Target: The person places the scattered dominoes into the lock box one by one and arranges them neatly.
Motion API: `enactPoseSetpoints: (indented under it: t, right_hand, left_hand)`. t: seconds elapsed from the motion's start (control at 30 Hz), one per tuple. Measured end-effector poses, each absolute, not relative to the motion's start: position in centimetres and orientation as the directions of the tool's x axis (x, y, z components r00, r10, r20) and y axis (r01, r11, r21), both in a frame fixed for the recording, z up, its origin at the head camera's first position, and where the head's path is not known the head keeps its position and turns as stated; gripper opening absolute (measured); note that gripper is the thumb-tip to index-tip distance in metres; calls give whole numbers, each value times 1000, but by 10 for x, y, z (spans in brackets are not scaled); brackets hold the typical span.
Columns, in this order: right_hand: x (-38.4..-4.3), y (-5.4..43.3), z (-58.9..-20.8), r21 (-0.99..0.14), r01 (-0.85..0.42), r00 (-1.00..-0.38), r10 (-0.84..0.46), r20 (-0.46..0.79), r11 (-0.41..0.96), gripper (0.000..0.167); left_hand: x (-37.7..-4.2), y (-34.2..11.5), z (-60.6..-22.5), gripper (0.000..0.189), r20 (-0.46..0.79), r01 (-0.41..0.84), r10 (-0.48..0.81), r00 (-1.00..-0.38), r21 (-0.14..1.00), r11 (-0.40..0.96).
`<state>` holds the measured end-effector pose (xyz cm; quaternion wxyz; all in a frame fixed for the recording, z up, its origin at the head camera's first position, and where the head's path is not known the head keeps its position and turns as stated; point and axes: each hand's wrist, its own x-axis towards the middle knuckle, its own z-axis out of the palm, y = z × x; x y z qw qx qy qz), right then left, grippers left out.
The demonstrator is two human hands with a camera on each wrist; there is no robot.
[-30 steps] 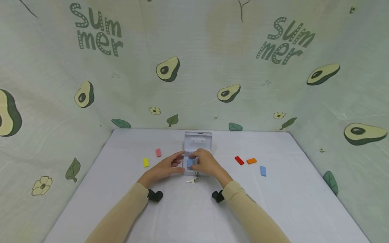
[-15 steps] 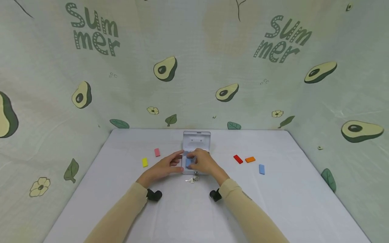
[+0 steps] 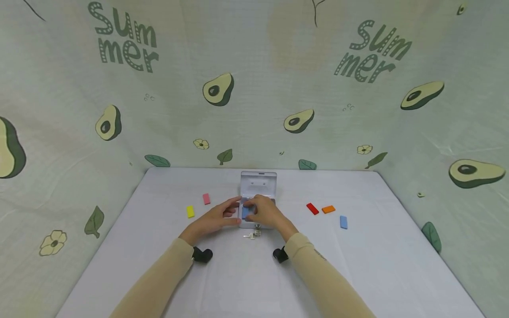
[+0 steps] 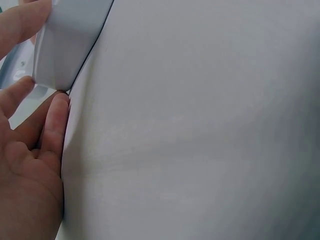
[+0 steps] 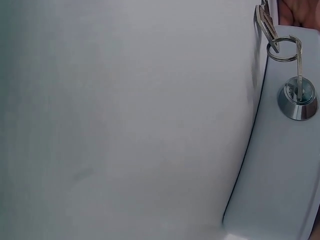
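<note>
A pale cash box point(image 3: 241, 224) stands at the table's middle, its lid point(image 3: 258, 183) raised at the back. My right hand point(image 3: 267, 211) reaches in over the box and pinches a small flat blue block point(image 3: 245, 213) between thumb and fingers. My left hand point(image 3: 216, 218) rests at the box's left side, thumb near the front corner and forefinger near the hinge end. The left wrist view shows these fingers at the box's outer wall point(image 4: 60, 57). A key sits in the front lock point(image 5: 298, 97), a second key point(image 5: 267, 27) hanging from its ring.
Left of the box lie a pink block point(image 3: 206, 198) and a yellow block point(image 3: 190, 211). To the right are red point(image 3: 312, 209), orange point(image 3: 328, 209) and light blue blocks point(image 3: 343, 222). A printed cloth wall point(image 3: 254, 88) stands behind the white table.
My right hand and the blue block have shifted slightly left inside the box. The left hand stays at the box's side, and the loose blocks have not moved.
</note>
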<state>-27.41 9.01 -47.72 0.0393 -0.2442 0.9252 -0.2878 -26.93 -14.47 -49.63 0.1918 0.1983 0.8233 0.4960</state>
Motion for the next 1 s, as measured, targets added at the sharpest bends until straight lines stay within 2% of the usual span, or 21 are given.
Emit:
enactPoseSetpoints:
  t: [1.0]
  right_hand:
    - [-277,84,-482,-545,-402,-893,-446,57,736,40]
  left_hand:
    - [-274,-145,-502,85,-113,137,521,-846,899,417]
